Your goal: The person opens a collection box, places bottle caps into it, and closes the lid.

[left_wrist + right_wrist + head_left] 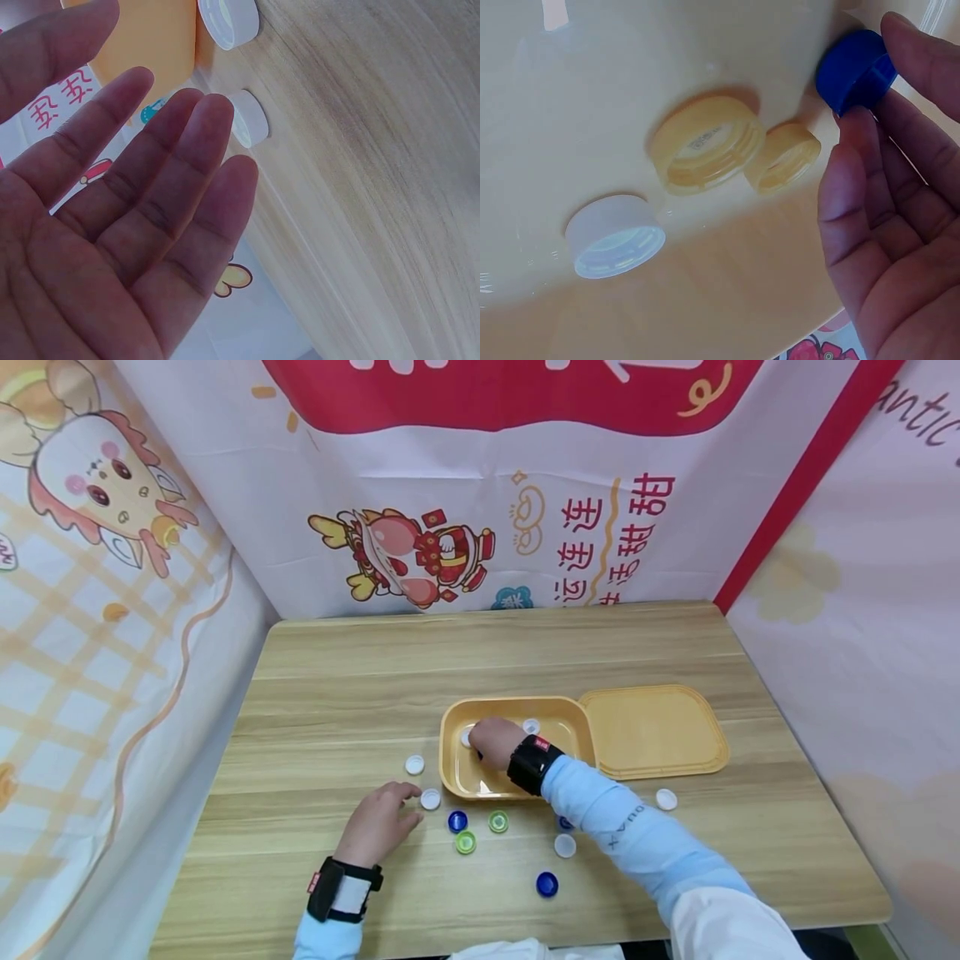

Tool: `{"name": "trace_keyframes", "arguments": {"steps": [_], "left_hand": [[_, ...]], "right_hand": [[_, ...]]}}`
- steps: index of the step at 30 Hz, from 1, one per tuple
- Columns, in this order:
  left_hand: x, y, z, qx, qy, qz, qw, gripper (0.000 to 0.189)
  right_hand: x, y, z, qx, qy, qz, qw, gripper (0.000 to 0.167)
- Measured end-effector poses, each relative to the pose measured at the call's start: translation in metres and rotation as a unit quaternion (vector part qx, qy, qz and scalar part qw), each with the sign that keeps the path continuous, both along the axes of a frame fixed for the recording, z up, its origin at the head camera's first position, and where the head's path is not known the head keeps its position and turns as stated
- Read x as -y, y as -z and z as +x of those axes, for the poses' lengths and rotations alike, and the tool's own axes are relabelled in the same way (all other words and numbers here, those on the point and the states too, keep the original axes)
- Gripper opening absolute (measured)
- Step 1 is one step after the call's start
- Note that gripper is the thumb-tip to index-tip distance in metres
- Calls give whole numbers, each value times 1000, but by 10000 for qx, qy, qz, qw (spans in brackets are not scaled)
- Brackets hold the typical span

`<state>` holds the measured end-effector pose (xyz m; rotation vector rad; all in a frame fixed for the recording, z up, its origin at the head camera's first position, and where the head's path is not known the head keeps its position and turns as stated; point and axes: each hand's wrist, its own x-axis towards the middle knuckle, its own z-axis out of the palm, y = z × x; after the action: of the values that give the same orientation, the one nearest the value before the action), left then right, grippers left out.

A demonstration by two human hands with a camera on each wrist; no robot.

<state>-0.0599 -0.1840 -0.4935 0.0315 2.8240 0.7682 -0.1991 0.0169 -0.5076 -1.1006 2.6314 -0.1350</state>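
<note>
Inside the yellow plastic box [517,792], my right hand [498,742] pinches a blue bottle cap [855,71] between thumb and fingers, low over the floor. Two yellowish caps [707,146] and a white cap [615,236] lie beside it in the right wrist view. From the head, the hand covers the blue cap, while two white caps [531,726] show in the box. My left hand [378,827] is held left of the box with fingers extended and palm bare in the left wrist view. Nearest to it are two white caps [431,799] on the table.
The yellow lid [656,731] lies flat against the box's right side. In front are green caps [498,821], blue caps [547,884] and a white cap [565,845]. Another white cap [666,799] sits right of my right forearm. Printed cloth surrounds the wooden table [337,677].
</note>
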Motion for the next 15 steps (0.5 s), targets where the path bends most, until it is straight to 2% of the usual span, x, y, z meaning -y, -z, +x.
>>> {"name": "trace_keyframes", "arguments": {"steps": [5,8,15], "left_hand": [[-1,0,-2,-55,40,4,10000,32],[-1,0,-4,-58,89,33,9999,31],[-4,3,-7,-72,177,33,9998,30]], "right_hand": [[-7,0,-3,27,141,-149,9998,9],[-13,-8,-3,78,180,-357,9992,9],[-38,-52,16,66,393,-1065,9935,27]]}}
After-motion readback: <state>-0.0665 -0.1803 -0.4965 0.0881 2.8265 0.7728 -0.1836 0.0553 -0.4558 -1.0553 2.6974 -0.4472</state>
